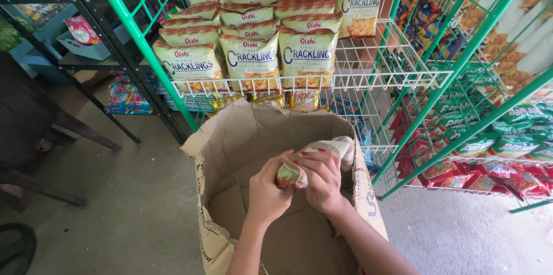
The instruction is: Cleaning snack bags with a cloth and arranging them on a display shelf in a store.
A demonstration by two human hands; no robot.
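Both hands meet over the open mouth of a large brown cardboard box point(230, 154) that stands on the concrete floor point(132, 206), and between them they hold a crumpled plastic wrapper point(315, 151), pale with a greenish-red printed end. The left hand point(266, 191) is closed around that bunched printed end, while the right hand point(322, 180) pinches the pale part just above it, fingers curled tight on the film. The wrapper sits at the box's upper right, above the bare bottom panel. It looks very light and entirely limp, a thin glossy film that folds wherever it is pressed and likely slides a little against skin; a firm pinch on the gathered, twisted end (where the layers stack up) seems the surest hold, since a loose flat edge would slip or tear. The box is stiffer, its matte corrugated walls creased and its flaps ragged along the rim. Behind it a white wire shelf point(368, 82) carries rows of puffed snack bags point(250, 59), cream and green with sealed crimped tops, each pillow-shaped and probably fragile inside. Green metal rack bars point(138, 33) frame the shelf, and to the right hang more shiny packets in green point(512, 137) and red point(461, 180).
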